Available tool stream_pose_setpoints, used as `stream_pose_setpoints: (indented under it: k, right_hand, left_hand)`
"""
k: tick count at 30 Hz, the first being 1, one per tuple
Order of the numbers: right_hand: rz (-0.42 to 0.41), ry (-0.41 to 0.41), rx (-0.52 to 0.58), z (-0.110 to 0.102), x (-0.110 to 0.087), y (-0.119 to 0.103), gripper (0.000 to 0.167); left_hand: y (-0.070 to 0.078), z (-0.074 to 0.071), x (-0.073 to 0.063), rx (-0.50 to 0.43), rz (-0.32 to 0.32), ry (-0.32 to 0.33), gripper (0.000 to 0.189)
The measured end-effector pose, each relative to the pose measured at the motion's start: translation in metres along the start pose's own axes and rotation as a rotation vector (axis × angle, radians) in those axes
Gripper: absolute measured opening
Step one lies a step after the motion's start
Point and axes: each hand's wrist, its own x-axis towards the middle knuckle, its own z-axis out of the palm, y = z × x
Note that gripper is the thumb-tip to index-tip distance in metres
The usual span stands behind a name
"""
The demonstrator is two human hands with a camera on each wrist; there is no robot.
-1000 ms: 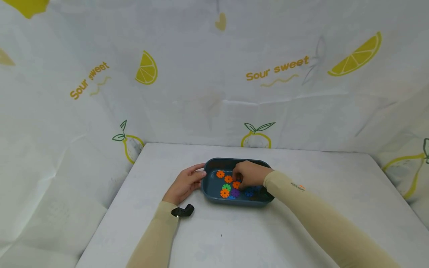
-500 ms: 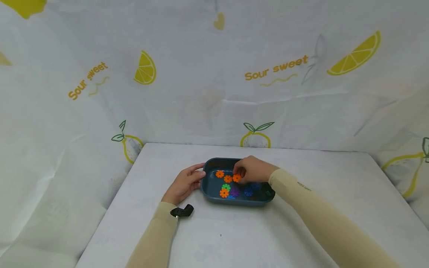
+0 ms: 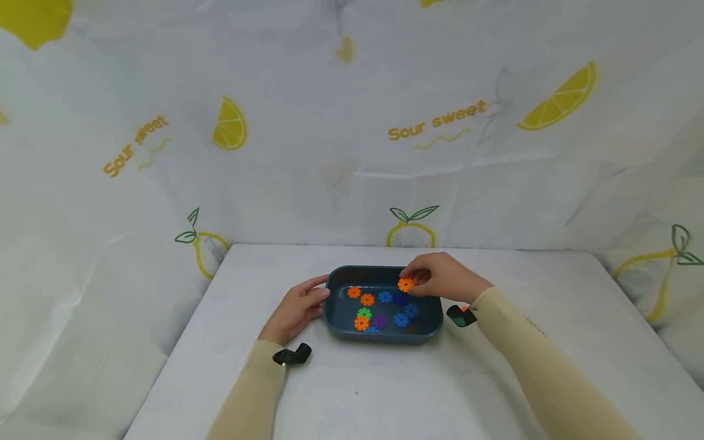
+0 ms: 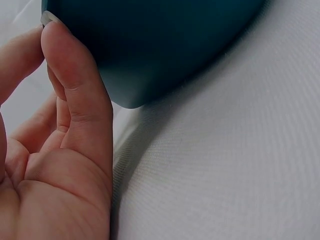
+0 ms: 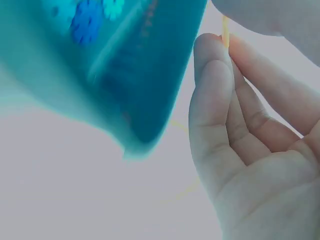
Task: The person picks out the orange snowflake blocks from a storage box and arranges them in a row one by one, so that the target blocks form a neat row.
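A dark blue-grey tray with rounded corners sits on the table, several small notched plastic discs lying inside. At its left end my left hand holds the wall, the thumb at the rim. My right hand pinches an orange notched disc between thumb and fingers, over the tray's back right corner. In the right wrist view that disc shows edge-on between the fingertips. Loose inside are orange discs, a green disc, a purple disc and several blue discs.
The tray stands on a white table. Behind it and at the sides hangs a white sheet printed with lemons and lettering. Black wrist cameras are strapped to both forearms over beige sleeves.
My right hand has lifted the orange disc from among the others and moved it back and right, uncovering blue discs. The left hand stays at the tray's left end. The head view has shifted slightly.
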Motion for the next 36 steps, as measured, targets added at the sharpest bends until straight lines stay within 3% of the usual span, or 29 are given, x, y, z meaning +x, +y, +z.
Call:
stream_pose_setpoints:
  k: [8, 17, 21, 29, 36]
  right_hand:
    - [0.112, 0.115, 0.075, -0.014, -0.045, 0.028, 0.03]
    - [0.21, 0.248, 0.04, -0.024, -0.093, 0.068, 0.034]
    - [0.272, 0.257, 0.031, -0.022, -0.111, 0.084, 0.035]
    - [0.318, 0.298, -0.018, -0.02, -0.13, 0.102, 0.037]
    - [0.341, 0.277, -0.002, -0.019, -0.135, 0.109, 0.036]
  left_hand:
    - [-0.002, -0.001, -0.001, -0.006, -0.012, 0.019, 0.055]
    - [0.0, 0.003, 0.001, -0.023, 0.001, 0.006, 0.055]
    - [-0.001, 0.004, 0.0, -0.022, -0.007, 0.015, 0.054]
    - [-0.002, 0.005, -0.002, -0.039, -0.008, 0.012, 0.055]
    - [0.0, 0.005, -0.003, -0.059, -0.017, 0.004, 0.057]
